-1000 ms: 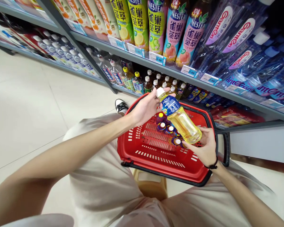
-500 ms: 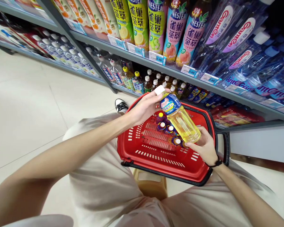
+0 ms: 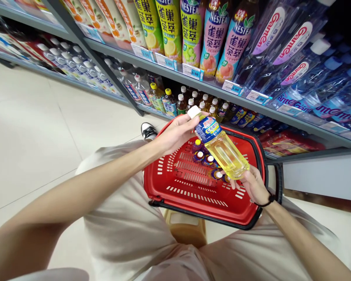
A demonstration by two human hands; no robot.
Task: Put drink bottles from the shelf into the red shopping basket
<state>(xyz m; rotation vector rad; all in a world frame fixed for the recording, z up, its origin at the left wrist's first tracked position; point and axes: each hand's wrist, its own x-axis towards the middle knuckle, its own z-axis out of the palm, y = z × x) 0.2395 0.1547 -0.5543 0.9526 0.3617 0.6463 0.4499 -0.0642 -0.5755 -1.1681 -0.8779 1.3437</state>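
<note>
A bottle of yellow drink (image 3: 226, 154) with a white cap and blue label is held tilted above a red basket (image 3: 187, 199). My left hand (image 3: 179, 130) grips it by the neck, just below the cap. At the base, my right hand (image 3: 253, 183) holds the bottle with its fingers under and beside the bottom. Inside the basket stand several small bottles (image 3: 199, 156) with white or yellow caps, partly hidden by the held bottle.
Shelves of drinks run across the top, with a grey shelf edge (image 3: 175, 64) close beyond the basket. Capped bottles (image 3: 181, 102) fill the low shelf. A black basket handle (image 3: 277, 181) sticks out on the right. Below the basket is a tan stool (image 3: 184, 228).
The bottle has turned about its length, so its label faces differently. My right hand has shifted slightly at the base, with its fingers now showing below the bottle.
</note>
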